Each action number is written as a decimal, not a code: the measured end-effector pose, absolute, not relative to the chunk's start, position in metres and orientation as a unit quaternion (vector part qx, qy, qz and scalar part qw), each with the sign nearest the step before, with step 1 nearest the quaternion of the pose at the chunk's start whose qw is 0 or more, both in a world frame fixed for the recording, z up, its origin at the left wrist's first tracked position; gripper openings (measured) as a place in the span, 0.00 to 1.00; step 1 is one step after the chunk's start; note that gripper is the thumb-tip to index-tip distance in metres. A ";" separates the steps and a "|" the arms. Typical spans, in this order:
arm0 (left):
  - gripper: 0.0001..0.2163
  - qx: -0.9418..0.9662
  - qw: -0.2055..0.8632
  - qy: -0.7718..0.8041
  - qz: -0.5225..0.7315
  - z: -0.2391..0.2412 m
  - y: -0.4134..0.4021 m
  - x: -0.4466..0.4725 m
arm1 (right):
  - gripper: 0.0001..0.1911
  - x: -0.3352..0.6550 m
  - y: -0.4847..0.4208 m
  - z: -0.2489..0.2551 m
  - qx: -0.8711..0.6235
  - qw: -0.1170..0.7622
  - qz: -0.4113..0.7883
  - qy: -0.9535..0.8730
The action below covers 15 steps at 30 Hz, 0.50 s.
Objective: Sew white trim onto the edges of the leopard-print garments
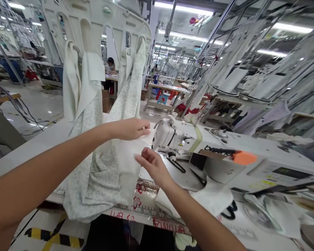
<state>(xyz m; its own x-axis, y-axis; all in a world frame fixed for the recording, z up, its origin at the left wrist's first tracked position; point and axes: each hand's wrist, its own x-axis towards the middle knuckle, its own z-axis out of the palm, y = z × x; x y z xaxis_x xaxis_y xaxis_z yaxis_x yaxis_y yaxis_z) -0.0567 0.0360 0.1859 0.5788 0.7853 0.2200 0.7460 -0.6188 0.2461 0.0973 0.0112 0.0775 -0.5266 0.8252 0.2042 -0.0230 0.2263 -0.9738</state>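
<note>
My left hand [131,128] pinches the top edge of a white fabric piece [125,157] just in front of the sewing machine head [167,134]. My right hand [151,164] grips the same piece lower down, fingers closed on its near edge. The piece belongs to pale printed fabric [99,177] that hangs from an overhead white hanger carrier [99,21] and pools on the table edge. The needle area is partly hidden behind my hands.
The white sewing machine body [225,157] carries an orange block [243,157]. Black scissors [229,211] and cut white pieces [211,197] lie on the table to the right. Ruler tape [146,212] runs along the front edge. A person sits at a distant table [110,66].
</note>
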 end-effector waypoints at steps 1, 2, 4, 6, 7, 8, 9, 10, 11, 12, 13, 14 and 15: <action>0.08 0.888 0.060 0.427 0.162 0.188 0.033 -0.054 | 0.20 0.097 0.012 0.086 -0.289 0.400 0.549 -0.675; 0.06 0.886 0.051 0.425 0.176 0.189 0.030 -0.052 | 0.20 0.098 0.013 0.094 -0.284 0.410 0.549 -0.671; 0.03 0.873 0.018 0.431 0.226 0.187 0.022 -0.048 | 0.21 0.098 0.016 0.108 -0.277 0.425 0.547 -0.666; 0.04 0.849 -0.031 0.427 0.308 0.182 0.012 -0.050 | 0.22 0.100 0.018 0.118 -0.275 0.440 0.542 -0.661; 0.04 0.842 -0.049 0.411 0.347 0.178 0.006 -0.052 | 0.23 0.102 0.019 0.121 -0.276 0.449 0.538 -0.658; 0.05 0.841 -0.054 0.388 0.373 0.174 0.001 -0.056 | 0.23 0.103 0.019 0.123 -0.278 0.456 0.534 -0.655; 0.06 0.845 -0.046 0.368 0.386 0.170 -0.003 -0.060 | 0.23 0.105 0.019 0.125 -0.280 0.461 0.531 -0.654; 0.06 0.850 -0.027 0.353 0.389 0.167 -0.007 -0.064 | 0.24 0.107 0.018 0.127 -0.282 0.464 0.528 -0.653; 0.07 0.855 -0.003 0.347 0.385 0.165 -0.008 -0.067 | 0.24 0.108 0.017 0.128 -0.282 0.464 0.526 -0.654; 0.08 0.858 0.025 0.353 0.374 0.163 -0.009 -0.069 | 0.25 0.109 0.016 0.129 -0.281 0.465 0.522 -0.657; 0.08 0.855 0.047 0.365 0.365 0.163 -0.008 -0.069 | 0.25 0.110 0.014 0.130 -0.281 0.466 0.518 -0.660; 0.08 0.851 0.061 0.378 0.361 0.163 -0.006 -0.069 | 0.25 0.111 0.013 0.131 -0.282 0.467 0.513 -0.662; 0.07 0.847 0.068 0.387 0.357 0.165 -0.004 -0.067 | 0.25 0.112 0.013 0.133 -0.284 0.468 0.510 -0.663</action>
<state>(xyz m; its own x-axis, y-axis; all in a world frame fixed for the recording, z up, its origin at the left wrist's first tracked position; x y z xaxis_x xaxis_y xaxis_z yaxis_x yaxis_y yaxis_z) -0.0670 -0.0043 0.1647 0.4445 0.7049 0.5527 0.6075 -0.6907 0.3924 0.1123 0.0128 0.1326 -0.3998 0.8547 0.3312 -0.1004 0.3183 -0.9426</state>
